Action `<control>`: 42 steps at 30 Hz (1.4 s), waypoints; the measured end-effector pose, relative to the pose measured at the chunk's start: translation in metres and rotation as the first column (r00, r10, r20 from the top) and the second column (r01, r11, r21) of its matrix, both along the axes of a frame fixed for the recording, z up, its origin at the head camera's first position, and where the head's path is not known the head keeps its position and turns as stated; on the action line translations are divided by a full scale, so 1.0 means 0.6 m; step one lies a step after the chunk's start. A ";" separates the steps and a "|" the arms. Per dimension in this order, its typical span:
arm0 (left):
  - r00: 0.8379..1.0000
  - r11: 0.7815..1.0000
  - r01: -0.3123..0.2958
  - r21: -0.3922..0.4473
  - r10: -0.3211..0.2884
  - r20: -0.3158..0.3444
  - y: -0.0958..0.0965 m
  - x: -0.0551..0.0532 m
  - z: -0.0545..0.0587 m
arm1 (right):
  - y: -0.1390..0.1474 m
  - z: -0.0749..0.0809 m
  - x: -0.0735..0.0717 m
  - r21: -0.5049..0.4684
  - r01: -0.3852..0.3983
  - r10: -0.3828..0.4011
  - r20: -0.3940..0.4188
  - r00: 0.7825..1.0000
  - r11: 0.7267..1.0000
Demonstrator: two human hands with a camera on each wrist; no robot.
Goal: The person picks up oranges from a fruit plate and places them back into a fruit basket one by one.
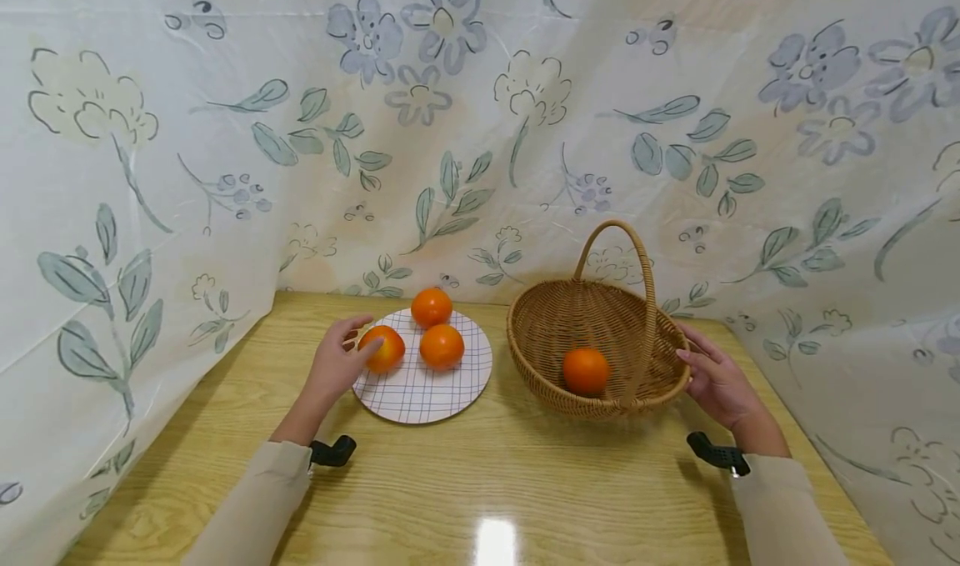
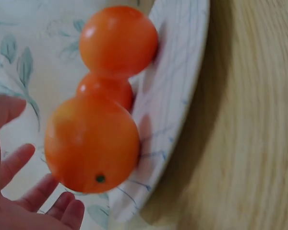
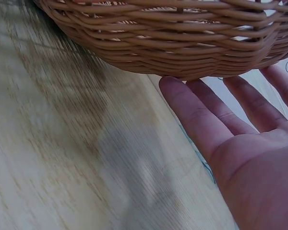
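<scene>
In the head view, my left hand (image 1: 337, 362) is at the left edge of a round checked plate (image 1: 420, 399), its fingers spread around the side of the nearest orange (image 1: 384, 351). The left wrist view shows this orange (image 2: 92, 143) with its small green stem end, beside the parted fingers (image 2: 38, 191). Two more oranges, one in front (image 1: 442, 348) and one at the back (image 1: 431, 308), sit on the plate. On the right, my right hand (image 1: 720, 378) touches the outer side of a wicker basket (image 1: 536, 366) with fairly straight fingers (image 3: 197, 108). A single orange (image 1: 587, 372) lies inside the basket.
Both things stand on a light wood-grain table (image 1: 465, 466). A floral cloth (image 1: 450, 174) hangs behind the table and along both sides. The basket's tall arched handle (image 1: 647, 299) rises above its rim.
</scene>
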State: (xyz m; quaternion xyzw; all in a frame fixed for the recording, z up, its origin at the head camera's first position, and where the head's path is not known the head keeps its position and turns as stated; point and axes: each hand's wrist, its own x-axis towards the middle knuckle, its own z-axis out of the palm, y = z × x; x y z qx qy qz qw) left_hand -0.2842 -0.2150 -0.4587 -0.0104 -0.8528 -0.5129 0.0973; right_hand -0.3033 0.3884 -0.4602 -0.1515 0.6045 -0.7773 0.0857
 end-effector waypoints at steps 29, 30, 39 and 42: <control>0.984 0.987 0.160 -0.032 -0.157 0.087 -0.019 -0.022 -0.035 | 0.003 -0.003 -0.004 -0.010 -0.006 0.006 0.001 1.000 1.000; 0.984 0.987 0.159 -0.028 -0.156 0.086 -0.018 -0.022 -0.036 | 0.003 -0.003 -0.004 -0.011 -0.005 0.005 0.003 1.000 1.000; 0.984 0.987 0.162 0.021 -0.163 0.073 -0.020 -0.024 -0.040 | 0.004 -0.003 -0.004 -0.006 -0.005 0.005 0.005 1.000 1.000; 0.984 0.986 0.163 0.032 -0.165 0.070 -0.020 -0.025 -0.041 | 0.004 -0.004 -0.004 -0.004 -0.005 0.005 0.002 1.000 1.000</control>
